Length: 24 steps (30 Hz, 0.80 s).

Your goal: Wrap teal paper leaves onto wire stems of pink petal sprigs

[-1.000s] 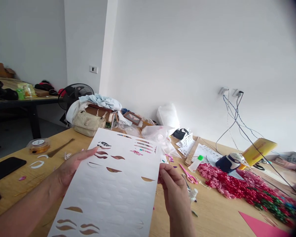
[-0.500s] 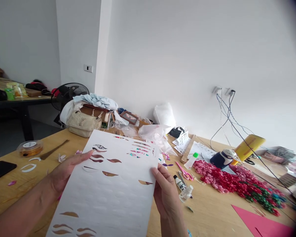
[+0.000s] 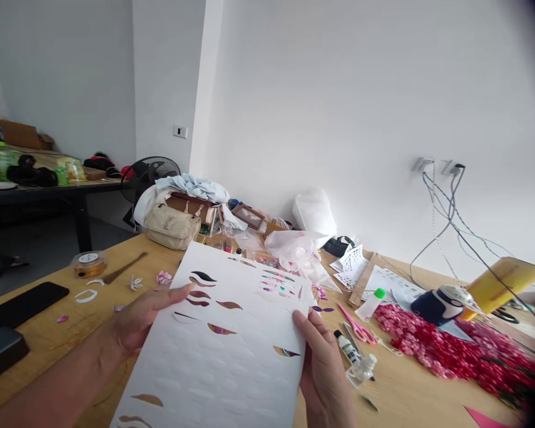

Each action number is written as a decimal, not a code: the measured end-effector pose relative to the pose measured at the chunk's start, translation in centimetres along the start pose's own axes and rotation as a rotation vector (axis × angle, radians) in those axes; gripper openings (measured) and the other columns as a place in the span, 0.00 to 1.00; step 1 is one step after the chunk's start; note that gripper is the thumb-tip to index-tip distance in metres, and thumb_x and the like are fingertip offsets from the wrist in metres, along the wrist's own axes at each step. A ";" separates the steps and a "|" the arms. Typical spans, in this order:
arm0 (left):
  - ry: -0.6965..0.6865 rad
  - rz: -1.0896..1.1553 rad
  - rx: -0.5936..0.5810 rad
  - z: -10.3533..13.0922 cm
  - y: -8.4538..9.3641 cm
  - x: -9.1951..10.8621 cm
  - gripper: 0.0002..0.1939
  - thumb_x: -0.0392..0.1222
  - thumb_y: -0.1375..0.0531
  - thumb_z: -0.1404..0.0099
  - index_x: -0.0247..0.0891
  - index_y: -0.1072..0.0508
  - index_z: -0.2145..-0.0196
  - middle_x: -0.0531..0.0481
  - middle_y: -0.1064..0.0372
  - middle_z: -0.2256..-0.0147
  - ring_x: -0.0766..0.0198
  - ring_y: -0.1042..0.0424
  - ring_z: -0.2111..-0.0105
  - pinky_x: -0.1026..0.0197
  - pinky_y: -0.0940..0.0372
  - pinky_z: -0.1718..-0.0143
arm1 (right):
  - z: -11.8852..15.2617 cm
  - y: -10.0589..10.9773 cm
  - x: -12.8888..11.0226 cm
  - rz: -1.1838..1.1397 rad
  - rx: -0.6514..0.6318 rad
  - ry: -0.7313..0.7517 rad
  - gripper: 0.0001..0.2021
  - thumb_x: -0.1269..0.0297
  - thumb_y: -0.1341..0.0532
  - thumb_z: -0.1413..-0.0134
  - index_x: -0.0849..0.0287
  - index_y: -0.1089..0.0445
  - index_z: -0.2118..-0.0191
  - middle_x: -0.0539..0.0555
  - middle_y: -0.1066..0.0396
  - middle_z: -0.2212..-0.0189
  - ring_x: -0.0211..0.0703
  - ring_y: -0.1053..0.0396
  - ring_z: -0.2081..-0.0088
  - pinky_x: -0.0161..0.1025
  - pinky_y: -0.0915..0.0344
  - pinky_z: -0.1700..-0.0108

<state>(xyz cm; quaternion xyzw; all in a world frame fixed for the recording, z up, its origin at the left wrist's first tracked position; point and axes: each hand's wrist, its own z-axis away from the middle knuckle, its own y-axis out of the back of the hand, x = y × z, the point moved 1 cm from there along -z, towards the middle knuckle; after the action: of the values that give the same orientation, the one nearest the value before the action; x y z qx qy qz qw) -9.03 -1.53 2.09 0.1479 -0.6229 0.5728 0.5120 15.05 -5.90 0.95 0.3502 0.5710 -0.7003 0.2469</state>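
A white sheet of paper (image 3: 223, 380) with leaf-shaped cut-outs is held up and tilted above the table. Through its openings the wood and some coloured bits behind it show. My left hand (image 3: 145, 312) grips the sheet's left edge, thumb on top near a dark cut-out. On the right edge, my right hand (image 3: 323, 356) pinches the sheet between thumb and fingers. The fingers behind the paper are mostly hidden. Just right of that hand lie a small clear bottle (image 3: 362, 371), a black-capped white bottle (image 3: 348, 348) and pink scissors (image 3: 359, 326).
Red and pink beaded flowers (image 3: 455, 356) cover the table's right side. A glue bottle with a green cap (image 3: 371, 304) stands near a wooden strip (image 3: 364, 279). A black phone (image 3: 27, 304) and a round spool box (image 3: 89, 264) lie left. Bags (image 3: 173, 224) and a fan (image 3: 151, 172) are behind.
The view has swung left, so the surroundings appear further right, and a dark box shows at the lower left. Both hands still hold the sheet in much the same pose.
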 end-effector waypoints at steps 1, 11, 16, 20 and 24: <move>-0.010 -0.027 -0.024 0.1 0.0 0.0 0.14 0.41 0.33 0.52 0.32 0.23 0.68 0.44 0.24 0.69 0.58 0.26 0.70 0.62 0.33 0.68 | 0.0 0.0 0.0 -0.008 0.009 -0.007 0.09 0.67 0.31 0.66 0.57 0.27 0.72 0.49 0.24 0.77 0.39 0.30 0.78 0.35 0.34 0.73; -0.071 -0.181 -0.117 0.7 0.5 0.2 0.22 0.44 0.36 0.47 0.34 0.29 0.55 0.45 0.25 0.65 0.59 0.26 0.71 0.62 0.33 0.69 | -0.3 0.4 0.4 -0.086 0.147 -0.038 0.11 0.70 0.29 0.71 0.57 0.30 0.75 0.46 0.26 0.78 0.38 0.30 0.77 0.30 0.34 0.76; -0.080 -0.161 -0.193 1.1 0.1 0.5 0.17 0.41 0.37 0.46 0.35 0.28 0.57 0.45 0.26 0.63 0.57 0.26 0.65 0.59 0.34 0.63 | -0.6 0.6 0.6 -0.088 0.086 -0.074 0.09 0.70 0.30 0.68 0.57 0.29 0.75 0.45 0.26 0.78 0.37 0.30 0.77 0.30 0.34 0.76; -0.082 -0.137 -0.160 1.0 -0.2 0.4 0.17 0.40 0.37 0.46 0.38 0.27 0.57 0.47 0.25 0.63 0.57 0.26 0.65 0.61 0.33 0.66 | -0.5 0.5 0.5 -0.101 0.116 -0.081 0.10 0.70 0.30 0.69 0.57 0.28 0.75 0.45 0.27 0.79 0.36 0.31 0.78 0.30 0.36 0.76; -0.111 -0.110 -0.166 0.8 -0.4 0.4 0.15 0.41 0.37 0.47 0.36 0.26 0.60 0.46 0.25 0.64 0.56 0.26 0.66 0.59 0.33 0.65 | -0.5 0.3 0.4 -0.070 0.111 -0.095 0.09 0.70 0.30 0.69 0.56 0.30 0.78 0.44 0.28 0.81 0.36 0.32 0.80 0.32 0.35 0.74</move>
<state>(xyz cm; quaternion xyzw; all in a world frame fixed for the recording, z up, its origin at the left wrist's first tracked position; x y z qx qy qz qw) -9.23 -2.14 2.80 0.1704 -0.6866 0.4812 0.5177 15.10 -5.47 0.44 0.3093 0.5310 -0.7548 0.2293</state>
